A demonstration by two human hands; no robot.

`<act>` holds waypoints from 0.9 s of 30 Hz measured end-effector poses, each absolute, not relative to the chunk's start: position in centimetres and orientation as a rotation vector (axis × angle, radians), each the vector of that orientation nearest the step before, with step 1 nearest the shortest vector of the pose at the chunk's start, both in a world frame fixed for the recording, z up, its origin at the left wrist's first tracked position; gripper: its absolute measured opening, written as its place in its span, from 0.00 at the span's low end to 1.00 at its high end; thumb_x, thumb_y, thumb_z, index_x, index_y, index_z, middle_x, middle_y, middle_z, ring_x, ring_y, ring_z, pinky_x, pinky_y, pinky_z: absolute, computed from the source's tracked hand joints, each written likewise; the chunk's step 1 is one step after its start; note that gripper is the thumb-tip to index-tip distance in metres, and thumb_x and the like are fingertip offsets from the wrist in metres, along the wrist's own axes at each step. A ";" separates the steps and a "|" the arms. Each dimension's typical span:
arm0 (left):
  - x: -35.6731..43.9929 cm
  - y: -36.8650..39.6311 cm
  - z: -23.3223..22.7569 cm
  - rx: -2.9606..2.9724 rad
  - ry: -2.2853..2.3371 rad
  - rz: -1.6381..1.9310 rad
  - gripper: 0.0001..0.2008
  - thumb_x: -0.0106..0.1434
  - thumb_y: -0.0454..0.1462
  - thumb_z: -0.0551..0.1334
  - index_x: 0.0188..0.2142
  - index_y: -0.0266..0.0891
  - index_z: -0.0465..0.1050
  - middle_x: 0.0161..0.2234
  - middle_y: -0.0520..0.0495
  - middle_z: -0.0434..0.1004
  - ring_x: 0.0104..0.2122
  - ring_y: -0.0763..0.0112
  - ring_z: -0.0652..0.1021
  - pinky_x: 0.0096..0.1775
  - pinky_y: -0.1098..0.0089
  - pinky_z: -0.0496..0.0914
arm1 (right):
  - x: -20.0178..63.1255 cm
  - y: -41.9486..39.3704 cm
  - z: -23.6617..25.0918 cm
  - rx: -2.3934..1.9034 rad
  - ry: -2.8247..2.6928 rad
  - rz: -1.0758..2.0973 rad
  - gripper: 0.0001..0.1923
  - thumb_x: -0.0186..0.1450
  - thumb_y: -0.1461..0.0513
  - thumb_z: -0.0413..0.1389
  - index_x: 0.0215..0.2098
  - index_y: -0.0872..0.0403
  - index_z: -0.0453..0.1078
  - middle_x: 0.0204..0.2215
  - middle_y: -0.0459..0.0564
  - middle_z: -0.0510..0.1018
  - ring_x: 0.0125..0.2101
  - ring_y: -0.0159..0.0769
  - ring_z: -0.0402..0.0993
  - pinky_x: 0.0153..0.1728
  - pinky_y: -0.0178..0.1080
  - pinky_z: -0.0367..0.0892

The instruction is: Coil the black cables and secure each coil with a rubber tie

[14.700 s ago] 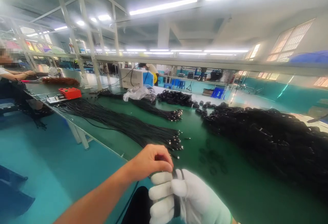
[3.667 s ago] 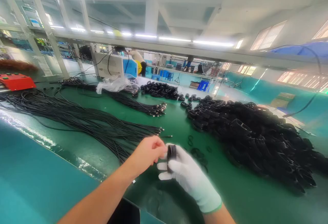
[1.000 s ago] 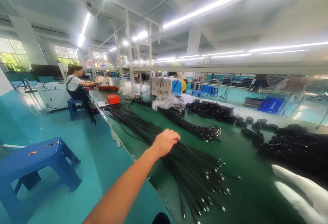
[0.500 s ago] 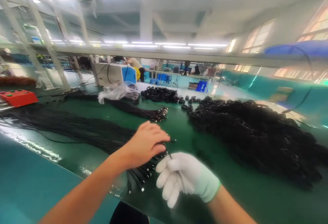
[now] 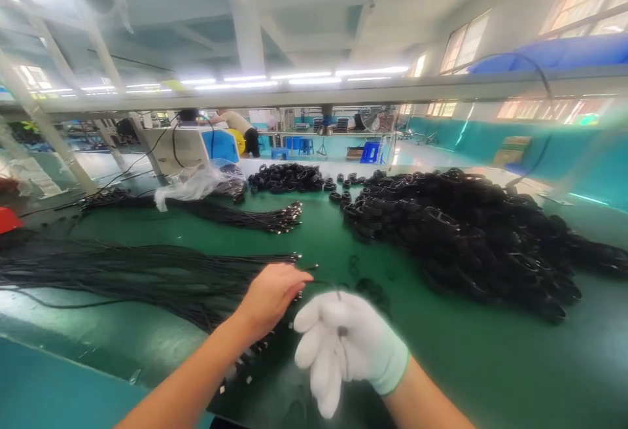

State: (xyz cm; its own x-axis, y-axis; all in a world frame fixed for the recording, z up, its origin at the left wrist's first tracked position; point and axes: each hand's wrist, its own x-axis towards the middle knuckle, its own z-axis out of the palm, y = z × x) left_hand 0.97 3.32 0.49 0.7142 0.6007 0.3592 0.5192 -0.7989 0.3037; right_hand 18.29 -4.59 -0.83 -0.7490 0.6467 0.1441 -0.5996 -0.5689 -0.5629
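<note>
While the view takes in a long green counter [image 5: 333,233], its contents read from the left edge of the frame to the right. At far left a red box [image 5: 6,220] is cut off by the frame edge. Beside it, across the lower left, lies a fan of loose black cables [image 5: 147,275] with their metal-tipped ends pointing toward centre frame. Behind these, at upper left of the counter, sit a clear plastic bag [image 5: 191,184] and a second cable bundle [image 5: 235,214].

At lower centre the bare left hand [image 5: 269,295] pinches the end of a single black cable [image 5: 314,271] drawn from the fan. Just right of it the white-gloved right hand [image 5: 343,344] is loosely curled, with a dark spot at the palm; whether it grips the cable is blurred and cannot be told.

To the right, a large heap of coiled cables [image 5: 466,233] fills the middle right of the counter, with a smaller heap [image 5: 287,177] behind it. Judged from these piles, much is coiled already, yet many straight cables remain.

A person in the background [image 5: 235,125] is partly hidden by a machine [image 5: 186,148].
</note>
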 end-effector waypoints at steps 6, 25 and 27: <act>-1.5 -0.5 -3.6 2.930 1.124 0.556 0.13 0.66 0.34 0.48 0.35 0.41 0.72 0.30 0.48 0.74 0.29 0.68 0.73 0.31 0.70 0.66 | 22.4 -3.6 2.0 -0.014 -0.555 1.866 0.06 0.63 0.61 0.54 0.32 0.56 0.63 0.22 0.40 0.68 0.21 0.25 0.67 0.25 0.33 0.69; 0.4 1.5 6.1 2.362 0.888 0.518 0.04 0.58 0.36 0.61 0.29 0.41 0.75 0.30 0.55 0.75 0.30 0.75 0.74 0.33 0.76 0.65 | 16.2 -5.6 -1.0 -0.267 -0.891 2.304 0.26 0.57 0.58 0.60 0.51 0.64 0.64 0.42 0.64 0.75 0.42 0.52 0.74 0.46 0.62 0.59; 0.5 2.2 4.5 2.284 0.868 0.521 0.06 0.60 0.37 0.59 0.30 0.39 0.75 0.31 0.53 0.76 0.31 0.74 0.75 0.34 0.76 0.66 | 16.1 -5.5 -0.9 -0.201 -0.806 2.283 0.23 0.56 0.58 0.62 0.46 0.61 0.65 0.35 0.56 0.76 0.35 0.45 0.76 0.43 0.59 0.61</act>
State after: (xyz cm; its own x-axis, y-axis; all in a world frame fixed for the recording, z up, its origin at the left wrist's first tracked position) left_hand 0.49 2.17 4.47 0.7043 0.6970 0.1344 0.4469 -0.5825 0.6790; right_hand 16.14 -5.51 -0.89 -0.7448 0.6624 0.0803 -0.5661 -0.5636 -0.6016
